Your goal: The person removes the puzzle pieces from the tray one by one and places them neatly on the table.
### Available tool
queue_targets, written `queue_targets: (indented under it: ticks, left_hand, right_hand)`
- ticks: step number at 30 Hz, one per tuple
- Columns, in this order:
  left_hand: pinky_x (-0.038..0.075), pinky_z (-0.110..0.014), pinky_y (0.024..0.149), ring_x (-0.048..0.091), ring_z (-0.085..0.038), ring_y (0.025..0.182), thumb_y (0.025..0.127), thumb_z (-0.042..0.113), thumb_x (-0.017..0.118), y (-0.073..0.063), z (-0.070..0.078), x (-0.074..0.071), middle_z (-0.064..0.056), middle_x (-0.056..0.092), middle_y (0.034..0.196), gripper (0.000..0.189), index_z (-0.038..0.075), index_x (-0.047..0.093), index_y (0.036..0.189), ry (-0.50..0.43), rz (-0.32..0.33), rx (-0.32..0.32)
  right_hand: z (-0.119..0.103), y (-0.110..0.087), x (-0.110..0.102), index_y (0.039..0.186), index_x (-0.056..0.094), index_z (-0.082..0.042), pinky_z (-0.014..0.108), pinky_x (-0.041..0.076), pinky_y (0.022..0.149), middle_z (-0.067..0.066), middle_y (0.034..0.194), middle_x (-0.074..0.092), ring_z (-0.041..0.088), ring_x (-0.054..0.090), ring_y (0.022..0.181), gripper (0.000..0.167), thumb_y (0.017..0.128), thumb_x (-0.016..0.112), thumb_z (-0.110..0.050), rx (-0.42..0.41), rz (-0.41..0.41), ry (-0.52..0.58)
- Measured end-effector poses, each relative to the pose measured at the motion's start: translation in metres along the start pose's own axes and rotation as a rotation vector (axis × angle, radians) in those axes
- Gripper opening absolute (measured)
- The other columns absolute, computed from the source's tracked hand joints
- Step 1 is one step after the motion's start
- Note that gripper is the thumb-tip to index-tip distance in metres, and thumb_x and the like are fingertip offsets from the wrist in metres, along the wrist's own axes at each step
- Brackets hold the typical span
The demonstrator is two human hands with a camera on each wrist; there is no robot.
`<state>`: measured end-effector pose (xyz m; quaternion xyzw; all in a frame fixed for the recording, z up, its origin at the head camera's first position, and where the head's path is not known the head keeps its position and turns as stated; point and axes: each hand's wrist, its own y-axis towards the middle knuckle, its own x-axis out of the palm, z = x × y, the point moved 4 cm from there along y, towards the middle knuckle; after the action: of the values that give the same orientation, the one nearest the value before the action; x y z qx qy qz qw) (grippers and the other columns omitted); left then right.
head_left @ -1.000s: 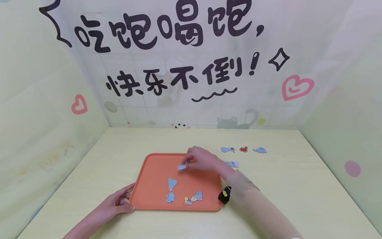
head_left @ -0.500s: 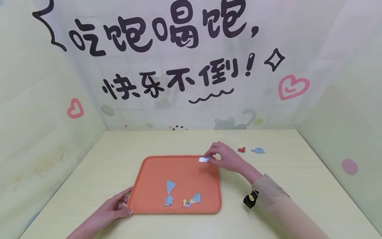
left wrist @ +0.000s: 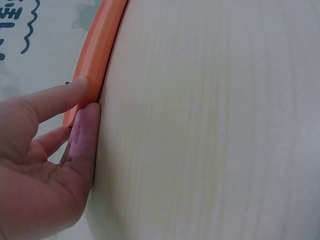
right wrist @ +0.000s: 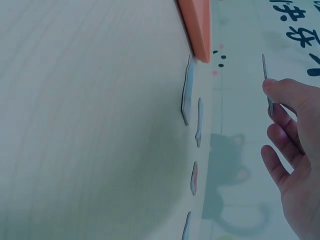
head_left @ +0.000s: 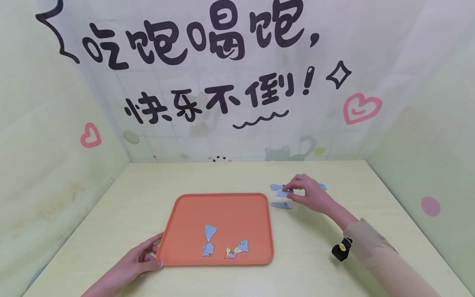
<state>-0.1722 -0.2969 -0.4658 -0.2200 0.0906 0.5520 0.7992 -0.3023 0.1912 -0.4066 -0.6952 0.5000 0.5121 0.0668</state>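
Note:
My left hand (head_left: 141, 258) grips the near left corner of the orange tray (head_left: 219, 210). In the left wrist view, the thumb lies on the tray's rim (left wrist: 100, 55) with fingers at its underside. Right of the tray, my right hand (head_left: 313, 196) pinches a light-blue puzzle piece (head_left: 282, 193) between thumb and fingers, raised above the table in the right wrist view. On the tray lie a triangular blue piece (head_left: 210, 232), a blue piece (head_left: 208, 250) touching its tip, and a joined pair with yellow and blue print (head_left: 241, 246).
Beyond the tray's right edge lie a long blue piece (head_left: 281, 205), another blue piece (head_left: 276, 187) behind it, a reddish piece (right wrist: 194, 179), and a blue piece (head_left: 323, 187) partly behind my right hand. A printed wall sheet (head_left: 208, 140) borders the table's back.
My right hand has carried the blue piece from above the tray rightward, over to the loose pieces beside it. The left hand has stayed on the tray's corner.

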Motion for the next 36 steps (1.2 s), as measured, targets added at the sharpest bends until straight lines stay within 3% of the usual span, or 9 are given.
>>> queue_targets:
  ticks: [9,17,28,36]
  left_hand:
    - [0.046,-0.019,0.075,0.051,-0.003,0.082,0.09,0.015,0.07,0.001,-0.001,-0.001,-0.013,0.049,0.118,0.086,-0.004,0.016,0.156,0.031,0.006,-0.009]
    - [0.048,-0.019,0.077,0.053,-0.001,0.086,0.092,0.014,0.067,0.003,-0.001,-0.002,-0.01,0.051,0.117,0.086,-0.006,0.013,0.155,0.008,-0.039,0.014]
    - [0.049,-0.019,0.077,0.052,0.001,0.089,0.093,0.014,0.067,0.002,-0.004,-0.003,-0.008,0.051,0.116,0.085,-0.006,0.013,0.155,0.008,-0.045,0.002]
    - [0.049,-0.019,0.077,0.053,0.0,0.089,0.092,0.014,0.067,0.004,-0.003,-0.002,-0.007,0.05,0.116,0.086,-0.006,0.012,0.155,-0.004,-0.048,0.002]
  right_hand:
    - [0.034,-0.024,-0.009,0.102,0.076,-0.012,0.04,0.053,0.079,0.002,0.096,0.067,0.023,0.059,0.09,0.018,0.084,0.076,-0.008,0.118,-0.009,-0.026]
    - [0.064,-0.039,-0.008,0.103,0.075,-0.011,0.024,0.047,0.074,0.003,0.095,0.066,0.012,0.055,0.083,0.017,0.087,0.074,-0.011,0.257,-0.119,-0.019]
    - [0.072,-0.039,0.001,0.104,0.075,-0.012,0.022,0.044,0.072,0.0,0.094,0.068,0.007,0.05,0.079,0.016,0.088,0.071,-0.009,0.231,-0.205,0.039]
    - [0.076,-0.045,0.002,0.109,0.074,-0.013,0.021,0.041,0.072,0.002,0.099,0.066,0.01,0.046,0.081,0.02,0.09,0.07,-0.008,0.265,-0.222,0.087]
